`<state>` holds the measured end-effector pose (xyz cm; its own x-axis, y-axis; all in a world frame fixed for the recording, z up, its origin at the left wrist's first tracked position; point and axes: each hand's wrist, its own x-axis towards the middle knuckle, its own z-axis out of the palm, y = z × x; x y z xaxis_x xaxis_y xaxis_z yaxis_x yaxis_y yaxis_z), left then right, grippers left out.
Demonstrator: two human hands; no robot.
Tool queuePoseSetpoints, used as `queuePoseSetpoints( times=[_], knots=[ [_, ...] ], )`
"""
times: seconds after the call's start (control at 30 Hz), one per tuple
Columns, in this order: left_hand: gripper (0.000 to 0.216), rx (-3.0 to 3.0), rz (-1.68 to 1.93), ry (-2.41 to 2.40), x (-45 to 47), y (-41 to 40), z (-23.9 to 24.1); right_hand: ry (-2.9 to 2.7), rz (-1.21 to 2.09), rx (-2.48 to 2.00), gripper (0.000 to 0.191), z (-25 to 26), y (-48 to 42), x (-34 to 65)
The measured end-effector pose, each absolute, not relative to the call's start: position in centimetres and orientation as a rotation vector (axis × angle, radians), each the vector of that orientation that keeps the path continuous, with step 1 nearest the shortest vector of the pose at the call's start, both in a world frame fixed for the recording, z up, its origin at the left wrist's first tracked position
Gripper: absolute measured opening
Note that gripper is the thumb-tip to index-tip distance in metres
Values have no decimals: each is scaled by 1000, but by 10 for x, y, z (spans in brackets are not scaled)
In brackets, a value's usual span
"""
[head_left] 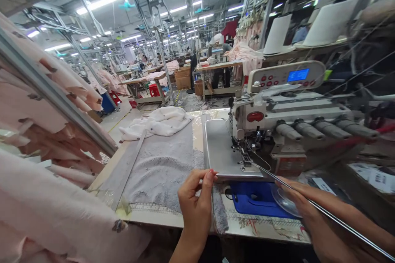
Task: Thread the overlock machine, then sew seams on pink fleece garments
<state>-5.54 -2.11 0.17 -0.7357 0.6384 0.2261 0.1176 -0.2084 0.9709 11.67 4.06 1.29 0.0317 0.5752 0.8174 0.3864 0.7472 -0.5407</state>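
On the near tabletop [148,216], the left hand [196,205] pinches the grey cloth [160,168] in closed fingers, just left of the sewing machine [277,115]. The right hand [298,203] lies over the blue pad [253,199]. A metal rod [324,211] crosses it, and I cannot tell whether its fingers grasp. Pink cloth [46,131] blocks the left.

Nothing reads clearly; the blue display [298,74] on the sewing machine [308,109] is blurred.

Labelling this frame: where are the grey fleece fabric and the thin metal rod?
grey fleece fabric [160,168]: head view, its flat middle.
thin metal rod [308,201]: head view, mid-shaft.
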Motion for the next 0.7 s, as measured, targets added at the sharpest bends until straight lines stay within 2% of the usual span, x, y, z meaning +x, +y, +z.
queuePoseSetpoints(
  times=[0.03, 0.17, 0.23, 0.37, 0.7],
  knots=[
    [29, 944, 2006, 1727, -58, -21, -2, -1551, 174, -838, 1, 17, 40, 113],
    [25, 993, 2027, 1713, -65, -17, -20, -1640, -21, -709, 18, 16, 48, 99],
    [22, 873, 2107, 1712, -65, -14, -29, -1690, -116, -583, 21, 9, 57, 94],
    [20, 696, 2149, 1707, -67, -8, -37, -1697, -82, -582, 25, -2, 67, 87],
    [18, 750, 2093, 1688, -70, -9, -37, -1756, -143, -569, 34, -13, 69, 90]
  ],
)
